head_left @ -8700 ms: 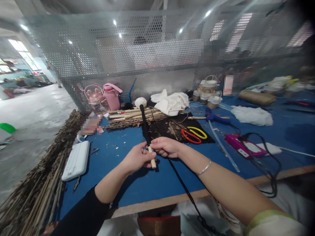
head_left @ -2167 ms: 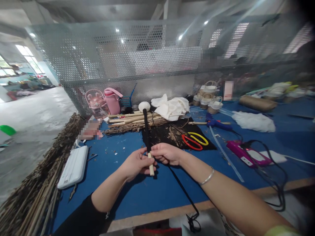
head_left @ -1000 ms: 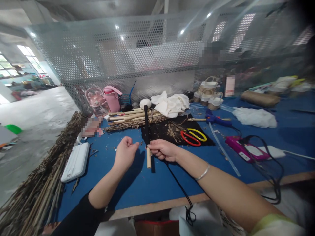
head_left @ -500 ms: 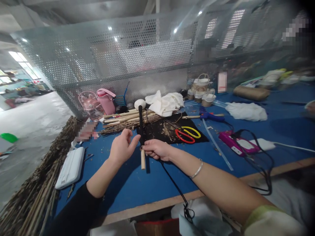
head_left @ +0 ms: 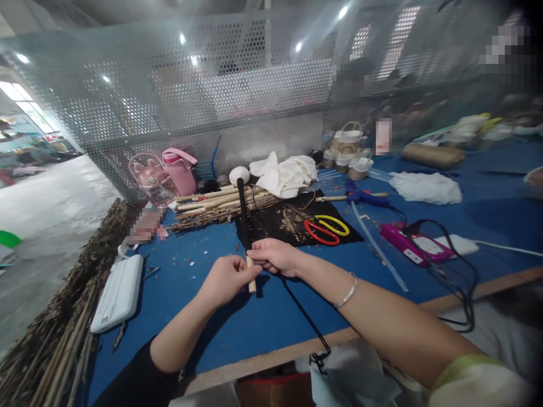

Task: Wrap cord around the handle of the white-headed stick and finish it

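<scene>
A craft workshop with a big work table

The blue table point(head_left: 263, 322) was covered with scissors point(head_left: 326, 229), a glue gun point(head_left: 365, 198), sticks point(head_left: 216, 200), white cloth point(head_left: 285, 174) and little baskets point(head_left: 350, 154), with a metal mesh wall point(head_left: 178, 107) behind

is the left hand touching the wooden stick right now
Touching. The head view shows the left hand closed around the bare lower end of the wooden stick, with no gap between fingers and wood.
</scene>
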`<state>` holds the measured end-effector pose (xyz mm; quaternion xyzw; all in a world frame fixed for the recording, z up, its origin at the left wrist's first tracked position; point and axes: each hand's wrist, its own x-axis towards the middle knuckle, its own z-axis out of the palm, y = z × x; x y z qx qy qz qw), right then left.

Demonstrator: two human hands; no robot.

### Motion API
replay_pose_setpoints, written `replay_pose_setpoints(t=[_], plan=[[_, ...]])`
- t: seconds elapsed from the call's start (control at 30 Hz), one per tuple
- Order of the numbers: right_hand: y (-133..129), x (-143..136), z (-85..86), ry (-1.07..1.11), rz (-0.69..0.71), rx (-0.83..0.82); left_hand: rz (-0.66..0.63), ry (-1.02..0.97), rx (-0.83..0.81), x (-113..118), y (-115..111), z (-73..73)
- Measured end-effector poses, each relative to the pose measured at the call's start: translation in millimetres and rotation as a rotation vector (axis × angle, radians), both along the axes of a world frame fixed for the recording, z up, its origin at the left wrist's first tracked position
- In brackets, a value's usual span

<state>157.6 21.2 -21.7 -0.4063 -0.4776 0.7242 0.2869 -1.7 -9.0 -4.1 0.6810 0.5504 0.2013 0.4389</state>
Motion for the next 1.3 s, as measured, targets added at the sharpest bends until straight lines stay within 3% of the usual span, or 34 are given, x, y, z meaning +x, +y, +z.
replay_pose_setpoints(t=[0.2,0.33,0.6,0.97,1.13,1.3], plan=[[4,9,4.6,0.088,0.129,-0.045,-0.097,-0.285,-0.139,0,0,-3.5],[5,13,7.1,0.057,0.175,-0.042,-0.076,-0.417,-0.308,2,-1,-10.1],[2,8,6.2,0.050,0.108,0.017,0.007,-0.607,-0.416,3,-3,-12.2],[7,13,6.2,0.007,0.054,0.065,0.133,-0.622,-0.376,5,-5,-11.1],[4,14,11.6,-0.145,0.053,0.144,0.136,-0.514,-0.209,5,-7,-11.5],[3,17,15.9,-0.037,0.083,0.052,0.172,-0.430,-0.110,6,-7,-11.7]])
